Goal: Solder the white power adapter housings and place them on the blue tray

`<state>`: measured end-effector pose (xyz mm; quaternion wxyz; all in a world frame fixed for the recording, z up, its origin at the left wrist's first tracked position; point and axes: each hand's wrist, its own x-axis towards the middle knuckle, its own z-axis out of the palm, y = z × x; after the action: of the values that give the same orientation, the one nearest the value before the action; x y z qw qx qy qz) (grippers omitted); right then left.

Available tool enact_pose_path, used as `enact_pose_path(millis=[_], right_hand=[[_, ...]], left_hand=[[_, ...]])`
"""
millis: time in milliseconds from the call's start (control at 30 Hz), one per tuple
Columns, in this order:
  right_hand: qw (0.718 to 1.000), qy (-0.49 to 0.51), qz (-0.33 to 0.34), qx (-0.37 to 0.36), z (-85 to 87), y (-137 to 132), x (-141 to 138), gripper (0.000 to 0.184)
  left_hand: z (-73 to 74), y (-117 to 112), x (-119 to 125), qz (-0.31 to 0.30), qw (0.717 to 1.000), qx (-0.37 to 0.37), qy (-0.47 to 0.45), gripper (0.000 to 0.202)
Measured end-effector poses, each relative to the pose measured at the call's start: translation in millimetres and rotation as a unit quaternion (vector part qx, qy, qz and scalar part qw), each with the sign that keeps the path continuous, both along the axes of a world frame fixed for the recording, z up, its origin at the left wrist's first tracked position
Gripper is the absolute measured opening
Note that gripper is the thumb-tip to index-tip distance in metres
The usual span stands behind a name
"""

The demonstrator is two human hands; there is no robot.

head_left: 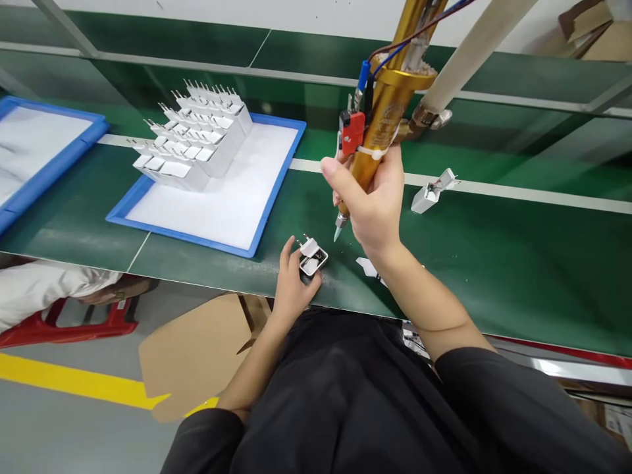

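My right hand (374,205) is wrapped round a gold hanging tool (384,125) with a red switch, its pointed tip just above the green belt (494,263). Below and to the left, my left hand (291,286) grips a small white plug adapter (312,259) seated in a dark holder at the belt's near edge. The tool tip hovers a little to the right of the adapter, not touching it.
A blue-rimmed white tray (276,197) holds several white adapters (195,141) stacked in rows. Another blue tray (59,158) lies far left. A single adapter (434,191) lies on the belt to the right, white scraps (369,268) lie by my right wrist. Another person's sleeve (44,289) is at left.
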<state>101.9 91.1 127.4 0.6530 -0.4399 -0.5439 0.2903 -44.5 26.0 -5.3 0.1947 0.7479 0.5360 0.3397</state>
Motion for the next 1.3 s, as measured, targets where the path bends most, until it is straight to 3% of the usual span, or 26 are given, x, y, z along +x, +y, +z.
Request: enact_pose_path(millis=[200,333,533,867,1033,1167,1300], right_hand=[[1.0,-0.029,-0.002,0.006,3.7,-22,-16,0.043],[0.997,-0.076,-0.002,-0.006,3.1,-28,-16,0.044],[0.999,-0.051,0.007,0.005,5.9,-32,-17,0.044],[0.998,-0.045,0.048,-0.013,-0.4,-31,-15,0.033],[0.997,-0.05,0.049,0.019,-6.1,-28,-14,0.033],[0.996,-0.044,0.07,0.016,-3.4,-31,-15,0.042],[0.995,-0.063,0.07,0.019,-0.2,-31,-12,0.039]], left_hand=[[-2.5,4,10,0.033,0.997,-0.072,0.016,0.034],[10.6,1,8,0.017,0.998,-0.054,0.0,0.036],[29.2,3,-4,-0.007,1.0,0.016,-0.015,0.036],[48.8,0,-9,-0.019,1.0,-0.006,-0.013,0.038],[50.8,1,-10,-0.022,1.0,-0.003,0.0,0.037],[49.8,1,-10,-0.022,1.0,0.001,-0.005,0.037],[50.0,1,-9,-0.024,1.0,0.0,0.005,0.036]])
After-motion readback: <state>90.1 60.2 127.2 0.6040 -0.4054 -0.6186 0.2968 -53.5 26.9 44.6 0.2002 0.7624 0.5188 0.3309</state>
